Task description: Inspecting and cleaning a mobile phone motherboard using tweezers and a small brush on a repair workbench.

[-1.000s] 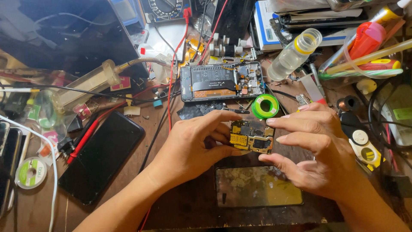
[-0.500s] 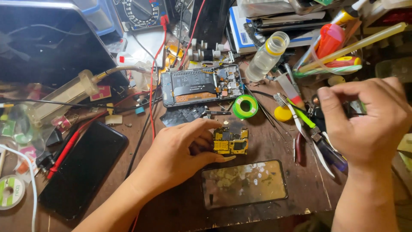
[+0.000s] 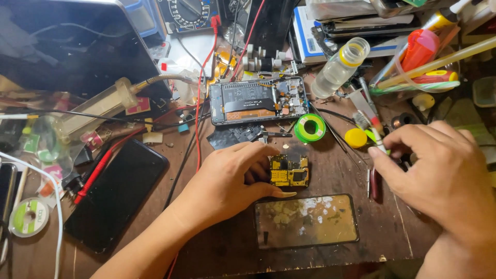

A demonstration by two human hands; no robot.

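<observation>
My left hand (image 3: 227,186) rests on the wooden bench and pinches a small yellow-and-black phone circuit board (image 3: 290,173) between thumb and fingers, holding it flat on the wood. My right hand (image 3: 439,170) is off to the right, palm down, with its fingertips on a pile of thin hand tools (image 3: 376,135) by a yellow cap (image 3: 355,138). Whether it grips one of them is hidden. A scratched glass screen panel (image 3: 305,221) lies just in front of the board.
An opened phone body (image 3: 258,101) lies behind the board, beside a green solder spool (image 3: 310,127). A black phone (image 3: 116,194) and a red probe lead (image 3: 103,165) are at the left. A clear bottle (image 3: 341,67), tubes and clutter fill the back right; a dark-handled tool (image 3: 374,183) lies near my right hand.
My right hand let go of the board, swung out to the right, and has now come down onto the tools. My left hand still holds the board.
</observation>
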